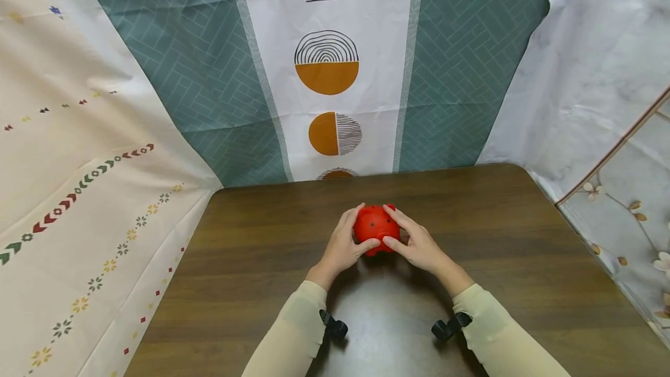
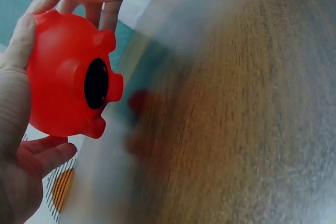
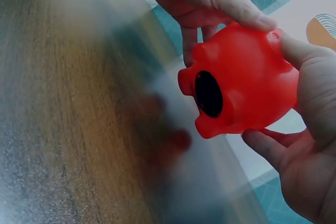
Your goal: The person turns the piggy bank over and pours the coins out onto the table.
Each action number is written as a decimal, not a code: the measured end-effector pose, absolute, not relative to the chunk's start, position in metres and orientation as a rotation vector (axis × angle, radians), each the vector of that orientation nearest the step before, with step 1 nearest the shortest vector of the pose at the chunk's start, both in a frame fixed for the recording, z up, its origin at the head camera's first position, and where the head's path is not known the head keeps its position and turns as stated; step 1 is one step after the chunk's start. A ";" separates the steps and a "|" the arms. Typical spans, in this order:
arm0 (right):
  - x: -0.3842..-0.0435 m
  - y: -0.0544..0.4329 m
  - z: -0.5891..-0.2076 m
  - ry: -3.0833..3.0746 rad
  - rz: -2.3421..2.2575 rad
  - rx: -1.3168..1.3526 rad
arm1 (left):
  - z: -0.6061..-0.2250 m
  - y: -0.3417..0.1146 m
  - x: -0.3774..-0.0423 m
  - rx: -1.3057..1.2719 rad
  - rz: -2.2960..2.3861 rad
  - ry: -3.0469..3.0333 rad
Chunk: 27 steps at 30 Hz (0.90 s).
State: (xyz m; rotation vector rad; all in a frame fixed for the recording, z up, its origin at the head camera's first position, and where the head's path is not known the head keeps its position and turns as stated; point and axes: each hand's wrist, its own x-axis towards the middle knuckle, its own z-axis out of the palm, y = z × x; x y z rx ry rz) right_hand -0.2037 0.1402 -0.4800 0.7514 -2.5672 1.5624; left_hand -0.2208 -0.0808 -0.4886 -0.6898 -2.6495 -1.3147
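A round red piggy bank (image 1: 376, 226) is held up between both hands over the table, its snout and dark eyes toward the head camera. On its left side my left hand (image 1: 342, 244) grips it, thumb at the front and fingers along the side. My right hand (image 1: 423, 247) holds the opposite side in the same way, the thumb near the snout. From below, the left wrist view shows short stubby feet and a black round plug (image 2: 96, 84) in the belly. The piggy bank's underside (image 3: 252, 82) stands clear of the tabletop in the right wrist view, with its reflection below.
A dark brown wooden table (image 1: 251, 284) spreads under the hands, glossy toward the front. Behind it hangs a teal and white cloth (image 1: 460, 74) with orange circles. Patterned cream fabric (image 1: 94, 150) lines the left side, and a marbled, flowered cloth (image 1: 602, 103) the right.
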 end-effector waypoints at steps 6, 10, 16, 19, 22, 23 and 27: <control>-0.202 0.143 -0.482 -2.560 1.527 0.790 | -0.490 -0.083 -0.222 -0.707 -1.400 -2.628; -0.202 0.144 -0.485 -2.563 1.487 0.811 | -0.492 -0.084 -0.223 -0.695 -1.531 -2.589; -0.202 0.142 -0.487 -2.557 1.439 0.773 | -0.490 -0.085 -0.221 -0.647 -1.701 -2.537; -0.201 0.140 -0.487 -2.532 1.463 0.746 | -0.488 -0.085 -0.220 -0.612 -1.730 -2.533; -0.199 0.137 -0.487 -2.496 1.516 0.709 | -0.485 -0.084 -0.217 -0.597 -1.717 -2.552; -0.199 0.136 -0.486 -2.483 1.541 0.694 | -0.484 -0.084 -0.216 -0.604 -1.702 -2.559; -0.198 0.134 -0.486 -2.424 1.675 0.633 | -0.483 -0.083 -0.211 -0.626 -1.645 -2.605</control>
